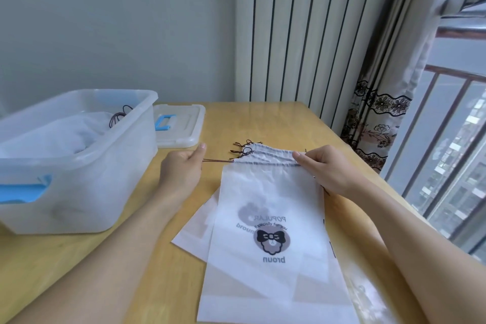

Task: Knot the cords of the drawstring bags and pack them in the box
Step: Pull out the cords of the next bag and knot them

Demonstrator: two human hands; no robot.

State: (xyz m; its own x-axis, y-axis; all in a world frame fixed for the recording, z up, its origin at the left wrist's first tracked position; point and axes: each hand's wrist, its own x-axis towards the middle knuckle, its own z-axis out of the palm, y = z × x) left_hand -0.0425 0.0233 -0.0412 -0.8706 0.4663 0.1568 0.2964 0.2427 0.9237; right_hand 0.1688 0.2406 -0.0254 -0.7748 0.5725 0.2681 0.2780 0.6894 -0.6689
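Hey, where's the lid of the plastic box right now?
In the head view the lid, with its blue handle, lies flat on the table, just right of the clear plastic box and beyond the left hand.

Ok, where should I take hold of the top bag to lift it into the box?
Grip the top bag by its gathered hem, coming from above at both far corners. The body lies flat and limp on the pile; the hem is bunched, so fingers can likely pinch it. The right hand already holds that end.
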